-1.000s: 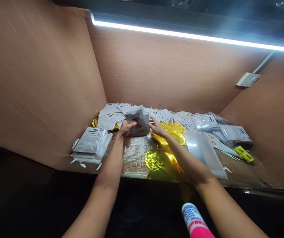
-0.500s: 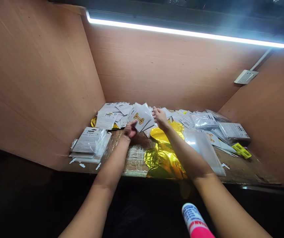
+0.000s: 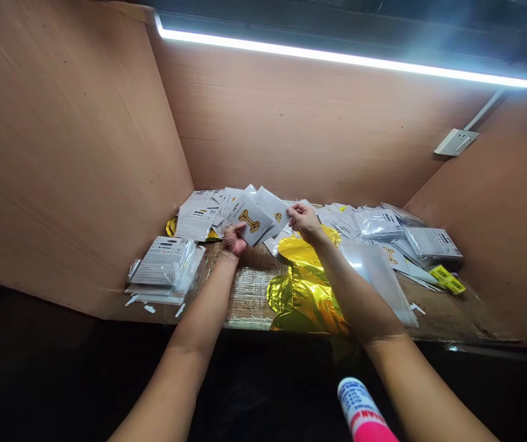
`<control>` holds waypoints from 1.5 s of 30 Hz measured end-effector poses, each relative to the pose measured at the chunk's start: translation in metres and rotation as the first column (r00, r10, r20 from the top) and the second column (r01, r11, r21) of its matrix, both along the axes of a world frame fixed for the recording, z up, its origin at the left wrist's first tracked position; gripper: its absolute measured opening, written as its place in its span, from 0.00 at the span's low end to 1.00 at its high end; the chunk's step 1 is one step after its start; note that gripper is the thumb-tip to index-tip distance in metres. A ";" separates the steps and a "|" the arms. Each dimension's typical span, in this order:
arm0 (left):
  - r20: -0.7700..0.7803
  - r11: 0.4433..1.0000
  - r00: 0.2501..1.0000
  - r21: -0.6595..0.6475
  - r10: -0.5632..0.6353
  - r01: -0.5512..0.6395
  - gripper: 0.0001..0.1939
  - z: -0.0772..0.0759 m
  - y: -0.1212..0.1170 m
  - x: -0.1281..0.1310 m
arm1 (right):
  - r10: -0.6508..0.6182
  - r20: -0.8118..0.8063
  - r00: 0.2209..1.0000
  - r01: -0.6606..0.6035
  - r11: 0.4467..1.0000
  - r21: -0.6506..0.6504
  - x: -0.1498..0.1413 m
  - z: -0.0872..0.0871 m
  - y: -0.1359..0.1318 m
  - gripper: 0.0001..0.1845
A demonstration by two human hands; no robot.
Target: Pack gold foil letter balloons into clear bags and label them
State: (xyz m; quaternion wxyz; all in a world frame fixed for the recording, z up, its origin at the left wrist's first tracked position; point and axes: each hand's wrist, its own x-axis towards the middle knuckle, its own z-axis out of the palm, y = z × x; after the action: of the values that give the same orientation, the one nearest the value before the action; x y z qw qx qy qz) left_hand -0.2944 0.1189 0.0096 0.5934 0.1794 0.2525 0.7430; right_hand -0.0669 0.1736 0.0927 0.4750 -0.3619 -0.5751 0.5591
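Fan of white card packets (image 3: 257,216), each printed with small text, the front one showing a gold foil letter shape: held just above the middle of the table (image 3: 450,313), toward its far edge, tilted and overlapping so that several faces show at once. Left hand (image 3: 234,240): closed, thumb and fingers pinching the lower edge of the fan. Right hand (image 3: 304,222): fingers drawn together at the fan's right edge; whether they grip a packet or only touch it cannot be told. Directly below the right forearm, a crumpled gold foil balloon (image 3: 304,288), glossy and deeply creased, lies flat and reaches the near edge. Just to its right, a clear plastic sleeve (image 3: 374,276), smooth and stiff-looking. Along the far edge, loose white packets (image 3: 196,224) in a shallow overlapping layer, apparently spread for sorting. Toward the far right corner, packets in clear film (image 3: 432,242), with a yellow tag (image 3: 448,279) just beside them. Near the left corner, a squared stack of bagged packets (image 3: 164,264), small white scraps (image 3: 149,309) at its foot. Table surface: rough brown wood, partly under a shiny clear patch (image 3: 249,294). Enclosure: plywood panels (image 3: 291,129) on three sides, a white wall socket (image 3: 456,142) on the right panel, a bright light strip (image 3: 337,55) above. Beyond the near edge, a pink-and-white cylinder (image 3: 360,408), its kind unclear.
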 end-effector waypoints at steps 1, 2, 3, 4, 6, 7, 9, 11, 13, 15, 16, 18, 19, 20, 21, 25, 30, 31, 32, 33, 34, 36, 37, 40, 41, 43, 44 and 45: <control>0.002 1.000 1.000 -0.013 -0.004 0.004 0.34 0.001 -0.001 0.000 | -0.039 -0.013 0.999 0.039 0.999 -0.008 0.002 0.003 0.002 0.28; 0.003 1.000 1.000 -0.024 -0.008 0.008 0.34 0.001 -0.001 0.000 | -0.060 -0.014 0.998 0.060 0.998 -0.019 0.005 0.006 0.004 0.27; 0.003 0.999 1.000 -0.030 -0.013 0.013 0.34 0.001 -0.002 0.000 | -0.062 -0.009 0.998 0.062 0.998 -0.032 0.008 0.009 0.006 0.27; 0.001 0.999 1.000 -0.032 -0.019 0.019 0.34 0.001 -0.002 0.000 | -0.054 0.000 0.999 0.054 0.998 -0.043 0.011 0.012 0.007 0.26; -0.004 0.999 1.000 -0.026 -0.024 0.024 0.34 0.000 -0.003 -0.001 | -0.043 0.014 0.999 0.044 0.998 -0.045 0.018 0.016 0.011 0.25; -0.007 1.000 1.000 -0.017 -0.021 0.021 0.34 0.000 -0.003 -0.001 | -0.047 0.020 0.999 0.048 0.998 -0.037 0.020 0.016 0.012 0.25; -0.014 1.000 1.000 0.001 -0.009 0.009 0.33 -0.001 -0.004 -0.001 | -0.070 0.031 0.997 0.071 0.997 -0.015 0.024 0.015 0.014 0.25; -0.027 1.000 1.000 0.006 -0.009 0.010 0.31 0.000 -0.003 0.001 | -0.094 0.082 0.992 0.092 0.995 0.034 0.024 0.009 0.012 0.24; -0.069 1.000 0.997 0.011 -0.026 0.027 0.30 0.000 -0.003 0.005 | -0.086 0.207 0.974 0.063 0.991 0.114 0.019 0.002 0.007 0.23; -0.165 0.999 0.986 0.039 -0.023 0.029 0.29 0.000 -0.003 0.009 | -0.073 0.326 0.942 0.008 0.980 0.198 0.011 -0.007 0.002 0.21; -0.233 0.998 0.972 0.063 -0.006 0.021 0.30 0.000 -0.004 0.009 | -0.049 0.356 0.933 -0.036 0.973 0.229 0.007 -0.010 -0.001 0.21; -0.361 0.995 0.932 0.104 0.029 0.009 0.30 -0.001 -0.007 0.005 | 0.070 0.349 0.935 -0.164 0.955 0.247 0.001 -0.016 -0.006 0.30; -0.424 0.993 0.905 0.112 0.018 0.033 0.30 -0.001 -0.010 0.001 | 0.162 0.338 0.927 -0.250 0.939 0.235 0.000 -0.019 -0.007 0.36; -0.489 0.991 0.872 0.104 -0.020 0.081 0.30 -0.001 -0.012 -0.005 | 0.260 0.324 0.909 -0.336 0.919 0.207 0.000 -0.021 -0.008 0.40; -0.548 0.986 0.834 0.089 -0.068 0.139 0.30 -0.001 -0.015 -0.011 | 0.348 0.307 0.886 -0.410 0.897 0.167 0.001 -0.024 -0.009 0.42; -0.675 0.957 0.724 0.094 -0.141 0.274 0.36 0.003 -0.018 -0.025 | 0.433 0.275 0.858 -0.477 0.871 0.116 0.012 -0.038 -0.007 0.40; -0.613 0.981 0.788 0.109 -0.060 0.159 0.38 0.004 -0.009 -0.002 | 0.262 0.404 0.877 -0.379 0.893 0.243 0.004 -0.058 -0.007 0.46; -0.583 0.988 0.812 0.104 -0.034 0.116 0.36 0.004 -0.008 0.002 | 0.234 0.412 0.881 -0.362 0.894 0.266 -0.002 -0.059 -0.011 0.45; -0.542 0.992 0.841 0.103 -0.008 0.076 0.32 0.003 -0.007 0.004 | 0.212 0.418 0.883 -0.350 0.892 0.287 -0.008 -0.059 -0.016 0.43; -0.490 0.994 0.872 0.105 0.018 0.038 0.28 0.003 -0.007 0.004 | 0.197 0.435 0.879 -0.350 0.885 0.307 -0.015 -0.056 -0.023 0.41; -0.430 0.994 0.902 0.107 0.039 0.008 0.24 0.003 -0.007 0.002 | 0.178 0.464 0.868 -0.356 0.874 0.332 -0.022 -0.052 -0.032 0.39; -0.294 0.994 0.954 0.102 0.054 -0.025 0.17 0.004 -0.008 -0.004 | 0.100 0.544 0.833 -0.362 0.842 0.400 -0.035 -0.039 -0.052 0.32; -0.233 0.995 0.971 0.093 0.046 -0.025 0.14 0.006 -0.009 -0.007 | 0.043 0.584 0.811 -0.361 0.822 0.440 -0.041 -0.031 -0.062 0.27; -0.160 0.996 0.986 0.083 0.038 -0.025 0.16 0.011 -0.012 -0.005 | -0.164 0.653 0.740 -0.307 0.781 0.544 -0.058 -0.009 -0.080 0.13; -0.154 0.993 0.986 0.102 0.067 -0.051 0.18 0.012 -0.013 0.000 | -0.246 0.667 0.703 -0.268 0.777 0.569 -0.062 -0.005 -0.082 0.14; -0.128 0.982 0.985 0.159 0.118 -0.097 0.23 0.013 -0.012 0.015 | -0.399 0.703 0.589 -0.215 0.761 0.612 -0.070 -0.001 -0.080 0.18; -0.112 0.979 0.986 0.173 0.126 -0.105 0.24 0.012 -0.012 0.022 | -0.448 0.726 0.521 -0.225 0.748 0.624 -0.073 -0.003 -0.077 0.20; -0.100 0.981 0.987 0.157 0.127 -0.111 0.24 0.011 -0.011 0.029 | -0.474 0.751 0.459 -0.268 0.732 0.626 -0.075 -0.006 -0.075 0.21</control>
State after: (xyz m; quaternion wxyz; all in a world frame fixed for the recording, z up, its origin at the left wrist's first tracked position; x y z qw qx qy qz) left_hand -0.2655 0.1081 0.0208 0.5179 0.2487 0.2382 0.7831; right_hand -0.1414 0.0983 0.0864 0.2388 -0.4361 -0.8676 0.0079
